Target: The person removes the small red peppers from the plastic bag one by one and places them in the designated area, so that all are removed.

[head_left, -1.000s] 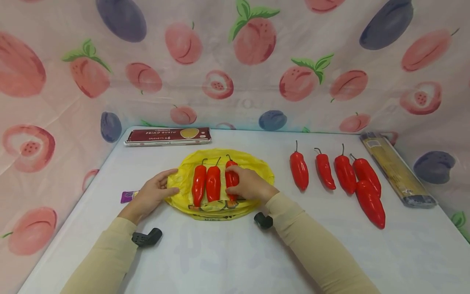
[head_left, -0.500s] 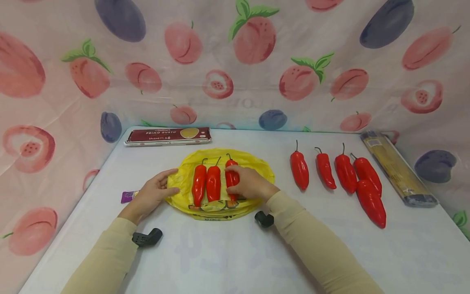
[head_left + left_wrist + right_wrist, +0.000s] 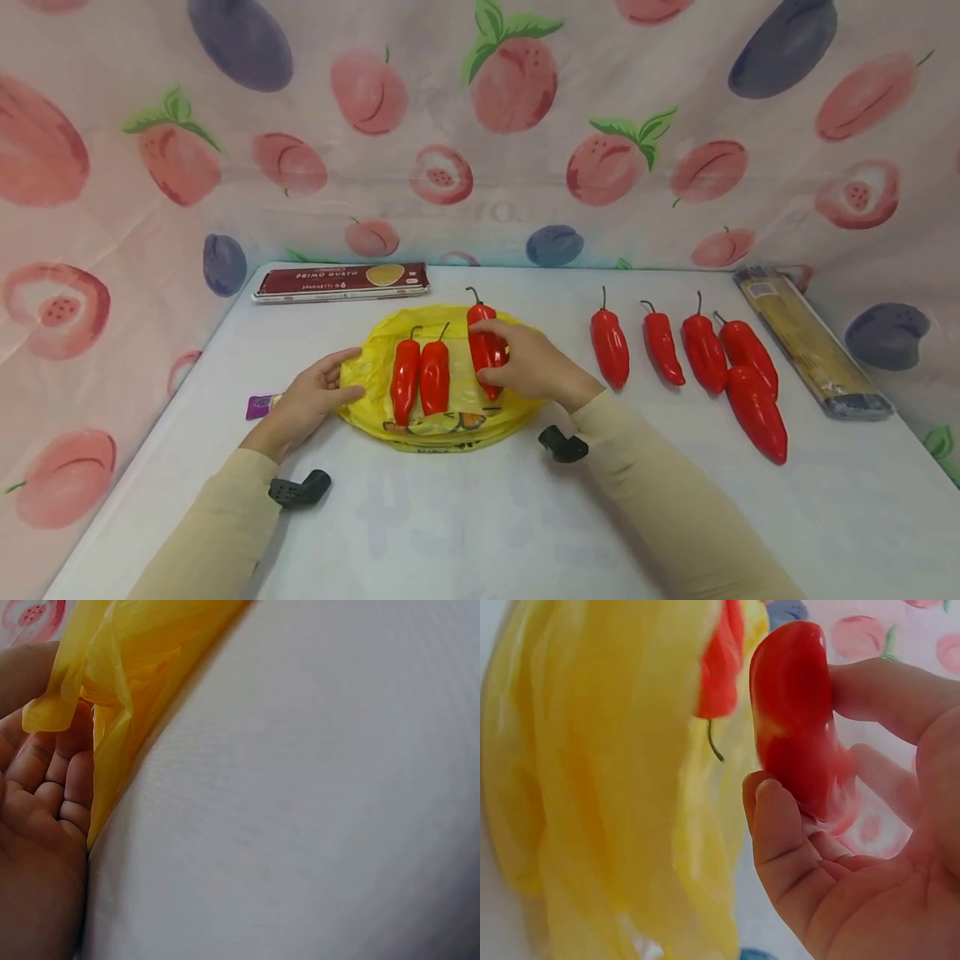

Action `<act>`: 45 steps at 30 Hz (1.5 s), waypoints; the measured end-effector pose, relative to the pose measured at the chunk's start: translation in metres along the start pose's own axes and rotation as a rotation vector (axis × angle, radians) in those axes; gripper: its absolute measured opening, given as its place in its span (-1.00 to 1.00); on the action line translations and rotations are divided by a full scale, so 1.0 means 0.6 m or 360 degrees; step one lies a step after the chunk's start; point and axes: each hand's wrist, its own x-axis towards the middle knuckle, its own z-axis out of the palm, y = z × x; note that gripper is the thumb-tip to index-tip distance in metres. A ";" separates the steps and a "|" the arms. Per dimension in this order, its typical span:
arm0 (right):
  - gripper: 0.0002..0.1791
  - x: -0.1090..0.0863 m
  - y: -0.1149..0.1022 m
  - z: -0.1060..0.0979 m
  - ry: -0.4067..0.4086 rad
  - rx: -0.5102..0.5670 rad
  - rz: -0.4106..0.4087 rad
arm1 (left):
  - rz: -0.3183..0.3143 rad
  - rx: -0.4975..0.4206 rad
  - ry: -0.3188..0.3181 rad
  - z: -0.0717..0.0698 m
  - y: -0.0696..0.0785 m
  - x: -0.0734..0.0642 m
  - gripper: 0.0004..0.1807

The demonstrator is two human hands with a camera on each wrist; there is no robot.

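The person's right hand (image 3: 531, 363) pinches a glossy, long red pepper (image 3: 487, 352) over the crumpled yellow plastic bag (image 3: 380, 343), whose rim the left hand (image 3: 307, 400) grips. Behind, a flat dark-red-and-white pasta packet (image 3: 343, 282) reads "PRIMO GUSTO" and, smaller, "SPAGHETTI".

Bag (image 3: 377, 354) left of five peppers (image 3: 705, 354)

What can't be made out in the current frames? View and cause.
Head: part of the held pepper; right hand covers it.
Head: purple packet, right end; left hand hides it.
Left wrist: uppermost digit, tip; yellow plastic covers it.
Right wrist: second pepper, far end; top edge cuts it.
Head: spaghetti pack, finest print; too small.
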 end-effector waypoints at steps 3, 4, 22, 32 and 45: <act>-0.26 -0.015 0.010 -0.016 0.0014 0.0025 0.0015 | -0.0024 0.0014 0.0002 0.000 -0.002 0.000 -0.16; -0.26 -0.020 0.014 -0.022 0.0019 0.0032 0.0024 | -0.0033 0.0016 0.0008 0.000 -0.002 0.000 -0.17; -0.21 -0.122 0.107 -0.117 0.0160 -0.0114 0.0175 | 0.0031 0.0000 -0.0008 0.005 -0.001 -0.004 -0.18; -0.17 -0.172 0.147 -0.146 0.0222 -0.0222 0.0240 | 0.0049 0.0032 -0.0002 0.003 0.001 -0.003 -0.18; -0.13 -0.221 0.191 -0.178 0.0254 -0.0277 0.0342 | 0.0077 0.0027 -0.0016 0.002 0.002 -0.003 -0.17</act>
